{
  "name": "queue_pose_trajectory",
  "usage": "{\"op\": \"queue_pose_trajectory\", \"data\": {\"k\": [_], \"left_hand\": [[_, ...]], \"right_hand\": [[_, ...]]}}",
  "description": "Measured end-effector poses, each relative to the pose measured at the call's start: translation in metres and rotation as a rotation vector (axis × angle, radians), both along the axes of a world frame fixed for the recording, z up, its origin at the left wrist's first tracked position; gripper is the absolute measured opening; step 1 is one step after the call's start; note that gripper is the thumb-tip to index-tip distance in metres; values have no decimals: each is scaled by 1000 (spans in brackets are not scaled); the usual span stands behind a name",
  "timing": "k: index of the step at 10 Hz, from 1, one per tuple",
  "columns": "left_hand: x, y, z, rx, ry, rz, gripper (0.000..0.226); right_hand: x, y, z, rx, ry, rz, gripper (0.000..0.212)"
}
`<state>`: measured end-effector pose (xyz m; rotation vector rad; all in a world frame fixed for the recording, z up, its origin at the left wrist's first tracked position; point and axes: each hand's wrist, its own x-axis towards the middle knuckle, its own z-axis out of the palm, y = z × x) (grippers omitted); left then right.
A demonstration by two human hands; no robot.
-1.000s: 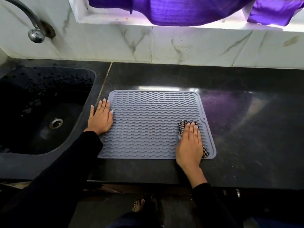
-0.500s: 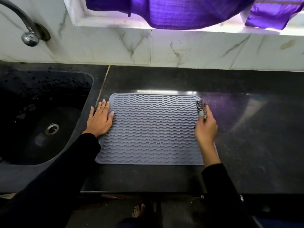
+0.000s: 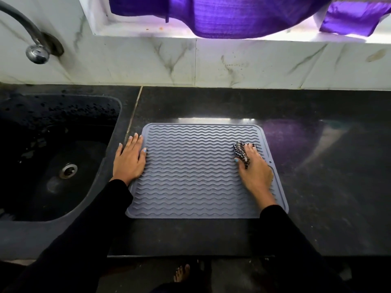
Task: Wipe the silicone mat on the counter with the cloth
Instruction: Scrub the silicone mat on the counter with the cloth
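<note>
A grey silicone mat (image 3: 196,172) with wavy ridges lies flat on the black counter (image 3: 328,166). My left hand (image 3: 130,158) rests flat on the mat's left edge, fingers straight, partly on the counter. My right hand (image 3: 255,170) is on the right part of the mat and holds a bunched dark checked cloth (image 3: 241,153) between thumb and fingers, pressed to the ridges. Most of the cloth is hidden under the hand.
A black sink (image 3: 53,157) with a metal drain (image 3: 68,170) lies left of the mat. A tap (image 3: 36,51) juts from the marble wall above it. Purple fabric (image 3: 232,15) hangs at the window ledge. The counter's front edge is close below the mat.
My right hand carried the cloth from the mat's near right corner up along the right edge, then inward onto the ridges. The left hand stayed put.
</note>
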<state>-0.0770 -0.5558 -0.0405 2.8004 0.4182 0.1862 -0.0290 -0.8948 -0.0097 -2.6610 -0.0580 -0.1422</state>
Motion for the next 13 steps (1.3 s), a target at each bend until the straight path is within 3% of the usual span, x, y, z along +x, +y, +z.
{"op": "queue_pose_trajectory", "data": {"k": [1, 2, 3, 4, 5, 6, 7, 9, 10, 11, 12, 13], "left_hand": [[1, -1, 3, -14, -10, 3, 50], [0, -3, 5, -21, -1, 4, 50], [-1, -3, 6, -12, 18, -1, 51], [0, -2, 6, -11, 22, -6, 51], [0, -1, 5, 3, 25, -14, 51], [0, 0, 3, 8, 17, -15, 51], [1, -1, 3, -1, 18, -14, 51], [1, 0, 3, -15, 10, -7, 52], [1, -1, 4, -30, 14, 1, 52], [0, -2, 4, -36, 6, 4, 52], [-1, -3, 5, -35, 8, 5, 53], [-1, -3, 6, -31, 15, 6, 53]], "right_hand": [[7, -9, 2, 140, 34, -43, 45], [26, -21, 19, 958, 230, -249, 36], [45, -26, 29, 1327, 234, -405, 30], [42, -6, 32, 761, 27, -317, 36], [25, 22, 12, 241, 6, -158, 41], [20, 33, -10, -78, -89, -72, 54], [25, 24, -6, 1, 11, -104, 51], [34, 13, 4, 362, 82, -231, 39], [47, 11, 7, 734, 73, -383, 32], [60, 14, 21, 1248, 127, -557, 30], [53, 28, 32, 1053, 70, -507, 29], [22, 63, 25, 492, 40, -203, 30]]}}
